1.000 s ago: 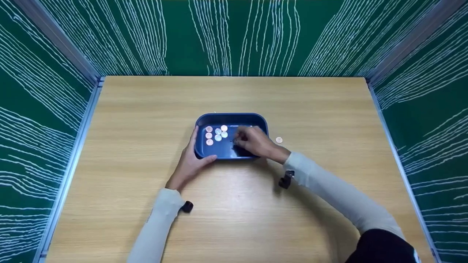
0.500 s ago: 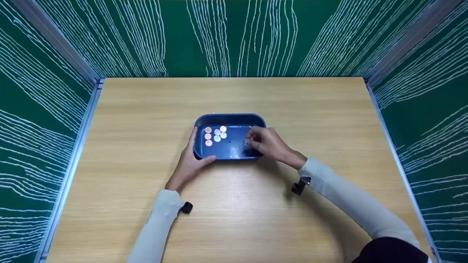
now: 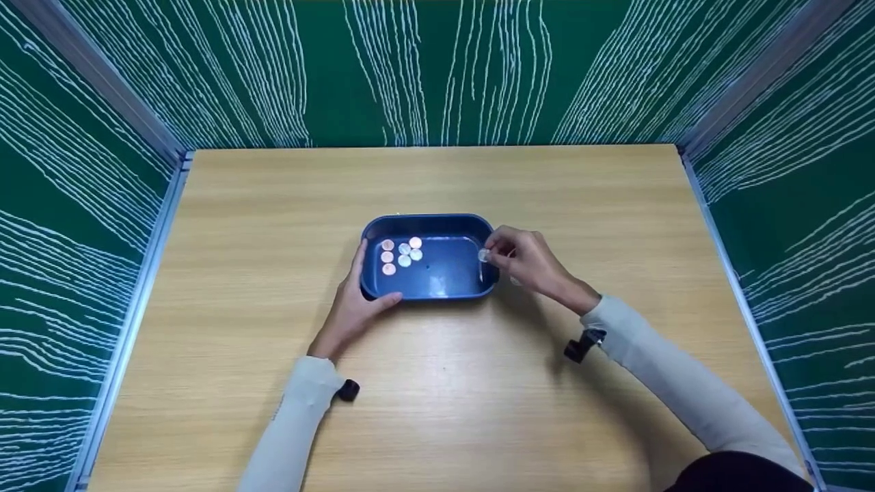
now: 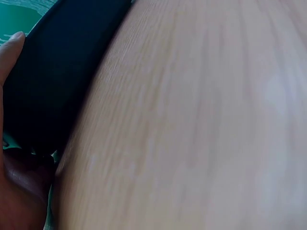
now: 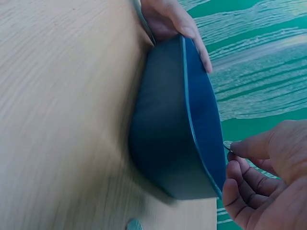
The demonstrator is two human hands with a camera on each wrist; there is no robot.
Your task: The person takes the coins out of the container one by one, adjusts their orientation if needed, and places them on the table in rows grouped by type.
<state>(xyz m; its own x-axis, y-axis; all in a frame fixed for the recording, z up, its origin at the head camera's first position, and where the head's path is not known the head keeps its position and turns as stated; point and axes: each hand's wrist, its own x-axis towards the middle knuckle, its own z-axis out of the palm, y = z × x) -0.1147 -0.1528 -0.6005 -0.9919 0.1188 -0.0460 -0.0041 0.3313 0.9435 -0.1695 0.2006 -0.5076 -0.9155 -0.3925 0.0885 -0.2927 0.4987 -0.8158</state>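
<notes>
A blue rectangular tray with raised walls stands on the table. My left hand grips its left end, thumb at the front rim and fingers along the left wall. In the left wrist view, the fingers show beside the dark tray wall. Thumb and fingertips of my right hand pinch a silvery coin at the tray's right rim; the right wrist view shows this coin edge-on. Inside, toward the left, lie a column of three copper coins and a cluster of silvery coins with another copper coin.
Another coin lies on the wooden table, right of the tray and partly hidden under my right hand. Green panels with white streaks enclose the table at the back and both sides.
My right hand has moved right, from over the tray's middle to its right rim, pinching the coin. It now partly covers the table coin. Left hand and tray coins stay put.
</notes>
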